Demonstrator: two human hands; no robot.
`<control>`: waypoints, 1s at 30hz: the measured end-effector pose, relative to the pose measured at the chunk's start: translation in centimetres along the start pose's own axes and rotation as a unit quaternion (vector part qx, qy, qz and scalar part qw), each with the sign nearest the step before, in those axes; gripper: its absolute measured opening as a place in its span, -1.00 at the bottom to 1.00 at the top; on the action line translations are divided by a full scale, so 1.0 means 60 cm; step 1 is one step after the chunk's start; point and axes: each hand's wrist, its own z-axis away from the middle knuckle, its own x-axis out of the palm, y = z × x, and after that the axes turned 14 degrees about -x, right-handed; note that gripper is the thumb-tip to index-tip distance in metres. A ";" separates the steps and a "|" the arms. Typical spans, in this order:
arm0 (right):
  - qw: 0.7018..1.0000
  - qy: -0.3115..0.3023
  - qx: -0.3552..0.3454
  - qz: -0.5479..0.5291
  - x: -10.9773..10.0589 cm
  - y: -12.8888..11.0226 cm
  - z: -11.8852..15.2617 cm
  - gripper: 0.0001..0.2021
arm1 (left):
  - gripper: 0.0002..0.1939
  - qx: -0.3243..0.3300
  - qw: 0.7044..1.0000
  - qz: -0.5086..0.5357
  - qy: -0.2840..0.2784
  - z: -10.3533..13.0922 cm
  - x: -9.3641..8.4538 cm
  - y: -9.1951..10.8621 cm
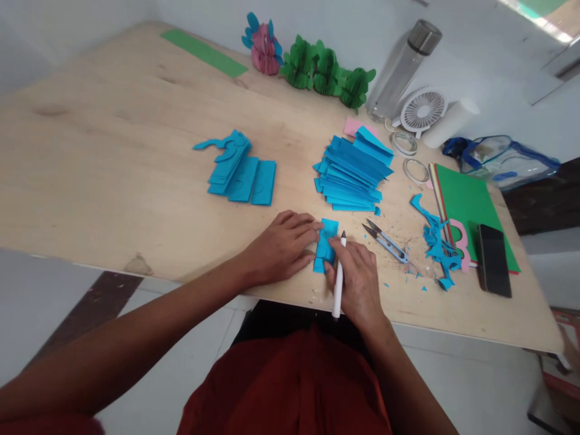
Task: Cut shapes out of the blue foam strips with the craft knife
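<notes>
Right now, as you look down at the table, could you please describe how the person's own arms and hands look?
The left hand and right hand are bare, with no gloves. Both forearms are uncovered, and no watch or bracelet shows on either wrist. A dark red sleeve shows at the lower left edge; the top is dark red too.

The head camera looks down over the table [113,163].

Soft, fairly even indoor light covers the pale bench [113,151], leaving only faint shadows. A bright patch [539,22] glares at 2 o'clock. Wide-angle stretch tilts the bottle [399,75] toward 1 o'clock; the dark shirt [290,386] at 6 o'clock loses detail.
</notes>
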 end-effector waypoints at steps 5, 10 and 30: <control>1.000 -0.006 0.000 0.008 0.000 -0.001 -0.001 -0.67 | -0.70 0.003 1.000 0.003 0.008 -0.001 0.000 0.000; 1.000 -0.018 0.000 0.016 -0.001 -0.002 -0.001 -0.67 | -0.69 0.005 1.000 0.002 0.012 -0.001 -0.002 0.001; 1.000 0.006 -0.019 0.015 -0.008 -0.007 -0.002 -0.72 | -0.68 0.001 1.000 -0.009 0.002 -0.001 0.002 -0.003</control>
